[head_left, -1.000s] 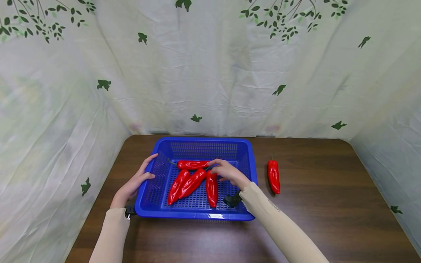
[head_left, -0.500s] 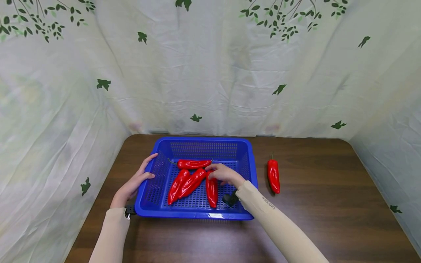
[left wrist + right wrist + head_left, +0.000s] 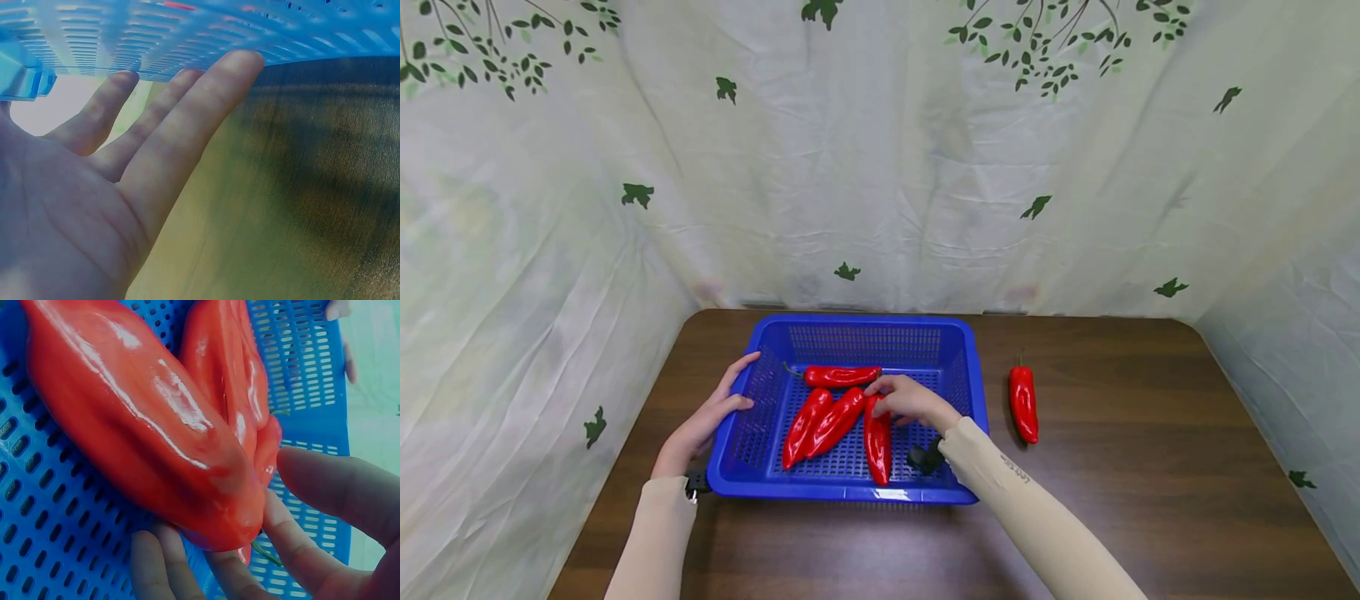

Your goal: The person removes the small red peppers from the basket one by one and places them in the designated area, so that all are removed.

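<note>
A blue plastic basket [image 3: 917,492] with slotted walls stands on the brown table. My left hand [image 3: 703,421] holds its left rim, thumb over the edge; in the left wrist view several fingers [image 3: 181,144] lie nearly straight against the outside. Inside the basket, my right hand [image 3: 917,400] grips the stem end of a long, glossy red pepper [image 3: 877,450], also large in the right wrist view. To its left, two red peppers lie slanted side by side: one pepper [image 3: 805,429] and another pepper [image 3: 838,425]. A further pepper [image 3: 838,377] lies crosswise behind them.
One more red pepper [image 3: 1023,404] lies on the table [image 3: 1120,467], right of the basket. A pale curtain [image 3: 895,167] with leaf prints hangs behind the table and along both sides.
The right hand has shifted slightly left and down over the pepper, then drawn it a little to the left and toward me. The left hand has stayed at the basket rim.
</note>
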{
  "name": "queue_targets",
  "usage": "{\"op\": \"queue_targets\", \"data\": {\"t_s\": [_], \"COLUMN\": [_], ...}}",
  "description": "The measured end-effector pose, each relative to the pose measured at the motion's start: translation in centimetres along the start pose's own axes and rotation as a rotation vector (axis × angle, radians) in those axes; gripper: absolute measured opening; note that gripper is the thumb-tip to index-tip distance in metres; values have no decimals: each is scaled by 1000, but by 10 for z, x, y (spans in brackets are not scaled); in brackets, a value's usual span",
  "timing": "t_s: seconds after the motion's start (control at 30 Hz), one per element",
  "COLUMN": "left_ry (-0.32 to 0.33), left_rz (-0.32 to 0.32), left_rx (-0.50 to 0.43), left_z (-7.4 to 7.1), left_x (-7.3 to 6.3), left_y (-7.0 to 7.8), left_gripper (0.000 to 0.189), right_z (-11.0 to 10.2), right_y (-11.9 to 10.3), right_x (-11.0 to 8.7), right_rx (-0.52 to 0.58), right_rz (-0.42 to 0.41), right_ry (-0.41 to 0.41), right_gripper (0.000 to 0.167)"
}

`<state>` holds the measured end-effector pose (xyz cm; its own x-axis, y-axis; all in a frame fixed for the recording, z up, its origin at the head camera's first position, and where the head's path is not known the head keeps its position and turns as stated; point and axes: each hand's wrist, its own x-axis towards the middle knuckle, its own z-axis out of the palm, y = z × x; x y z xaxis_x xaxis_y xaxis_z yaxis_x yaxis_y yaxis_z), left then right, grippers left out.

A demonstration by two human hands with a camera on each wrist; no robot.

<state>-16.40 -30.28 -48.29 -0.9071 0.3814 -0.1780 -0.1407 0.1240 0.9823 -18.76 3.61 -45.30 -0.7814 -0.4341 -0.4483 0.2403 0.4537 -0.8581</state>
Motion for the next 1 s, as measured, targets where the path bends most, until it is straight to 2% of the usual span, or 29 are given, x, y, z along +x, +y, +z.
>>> {"op": "queue_targets", "data": {"t_s": [0.3,0.53,0.8,1.0], "left_ry": [2,0,5,3], "left_rz": [-3,-4,-2,2], "left_rx": [-6,-15,-8,-17], "left_z": [1,1,1,0], "left_x": [0,-1,0,0], "left_y": [0,1,0,-1], "left_gripper": [69,69,70,70], "right_z": [1,2,4,6], "right_y": [0,-2,-3,-2], "right_x": [-1,-3,-5,-4], "right_rx": [9,14,79,77], "right_rz": [-61,-107,-78,-79], "right_ry": [22,-10,-67,-61], "right_gripper": [32,34,38,39]}}
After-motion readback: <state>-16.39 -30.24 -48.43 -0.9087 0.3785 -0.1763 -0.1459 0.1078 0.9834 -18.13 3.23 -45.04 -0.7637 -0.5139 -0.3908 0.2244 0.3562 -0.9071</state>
